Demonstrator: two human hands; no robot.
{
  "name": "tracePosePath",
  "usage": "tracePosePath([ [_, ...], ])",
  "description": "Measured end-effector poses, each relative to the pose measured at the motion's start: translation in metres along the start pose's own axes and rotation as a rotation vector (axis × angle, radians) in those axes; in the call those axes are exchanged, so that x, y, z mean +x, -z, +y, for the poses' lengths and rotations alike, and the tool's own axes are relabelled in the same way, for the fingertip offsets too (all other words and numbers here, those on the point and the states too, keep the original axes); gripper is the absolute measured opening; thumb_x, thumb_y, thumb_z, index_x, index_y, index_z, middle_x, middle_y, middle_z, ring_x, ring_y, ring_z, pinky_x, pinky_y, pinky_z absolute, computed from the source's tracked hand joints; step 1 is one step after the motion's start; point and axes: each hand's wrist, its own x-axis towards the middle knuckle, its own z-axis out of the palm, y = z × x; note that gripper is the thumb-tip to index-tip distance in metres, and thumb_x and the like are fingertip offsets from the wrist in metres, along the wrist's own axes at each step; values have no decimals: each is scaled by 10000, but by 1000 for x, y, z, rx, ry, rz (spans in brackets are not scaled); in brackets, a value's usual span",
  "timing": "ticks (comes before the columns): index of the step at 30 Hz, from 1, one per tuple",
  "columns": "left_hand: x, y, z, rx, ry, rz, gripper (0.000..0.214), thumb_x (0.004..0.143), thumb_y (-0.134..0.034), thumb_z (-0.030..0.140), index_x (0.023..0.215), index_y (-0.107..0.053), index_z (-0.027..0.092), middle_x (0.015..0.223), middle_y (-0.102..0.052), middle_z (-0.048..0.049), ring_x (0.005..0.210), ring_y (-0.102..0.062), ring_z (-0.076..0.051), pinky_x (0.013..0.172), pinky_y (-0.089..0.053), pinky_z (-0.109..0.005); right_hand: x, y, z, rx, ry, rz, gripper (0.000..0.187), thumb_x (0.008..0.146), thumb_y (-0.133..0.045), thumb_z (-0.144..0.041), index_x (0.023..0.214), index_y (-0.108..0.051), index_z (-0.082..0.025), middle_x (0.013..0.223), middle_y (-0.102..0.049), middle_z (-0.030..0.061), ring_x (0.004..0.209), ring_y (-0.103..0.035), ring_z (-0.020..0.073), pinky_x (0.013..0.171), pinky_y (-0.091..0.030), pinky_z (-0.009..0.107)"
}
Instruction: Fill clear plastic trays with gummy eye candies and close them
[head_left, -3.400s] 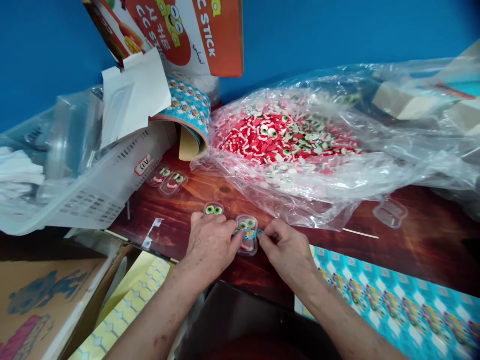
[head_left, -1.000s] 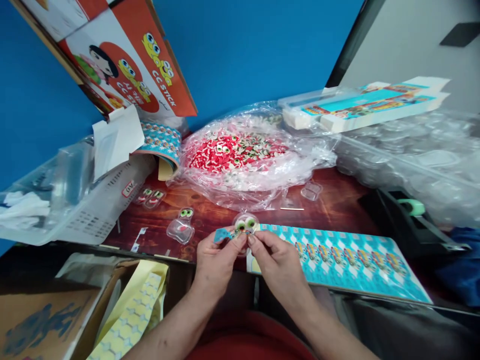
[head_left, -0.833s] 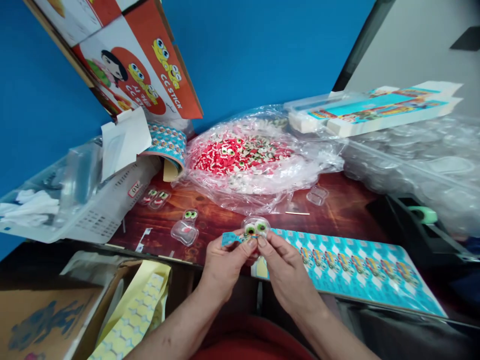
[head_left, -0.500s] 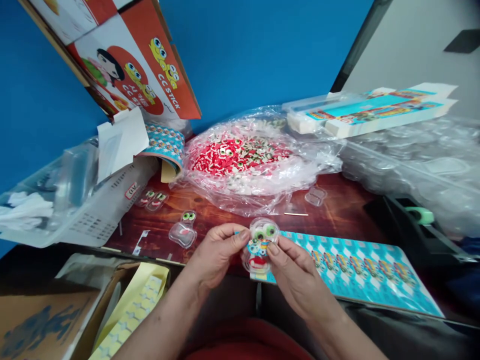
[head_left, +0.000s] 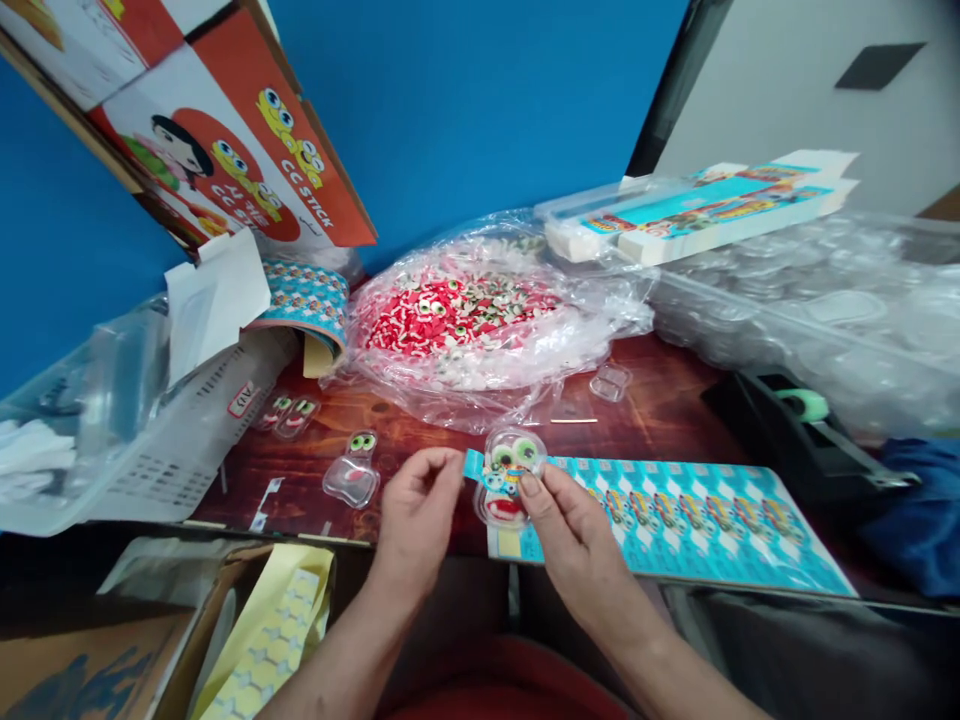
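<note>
In front of me my right hand pinches the right edge of a small clear plastic case shaped like a figure eight. Green eyes show in its upper lobe and red lips in its lower one. A blue printed sticker lies across the narrow middle of the case, and its free end sticks out to the left. My left hand is closed, with thumb and forefinger at that end. Partly under the case lies a sheet of blue stickers.
A filled clear case lies left of my hands. Behind is a plastic bag of red and white pieces. A white basket stands left, a black tape dispenser right. A box with yellow backing paper sits below the table edge.
My left hand has moved off the case's edge and now pulls the sticker's end out leftward. My right hand still grips the case. The whole view has shifted slightly.
</note>
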Motion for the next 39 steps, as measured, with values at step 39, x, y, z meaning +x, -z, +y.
tracePosePath([
  [39,-8,-25,2,113,-89,-280,325,738,-661,202,1059,-612,212,970,-694,-21,860,-645,-118,770,-512,-196,4,29,-10,-386,313,112,163,893,-382,-227,875,-538,-183,890,-579,70,836,-540,178,736,-447,320],
])
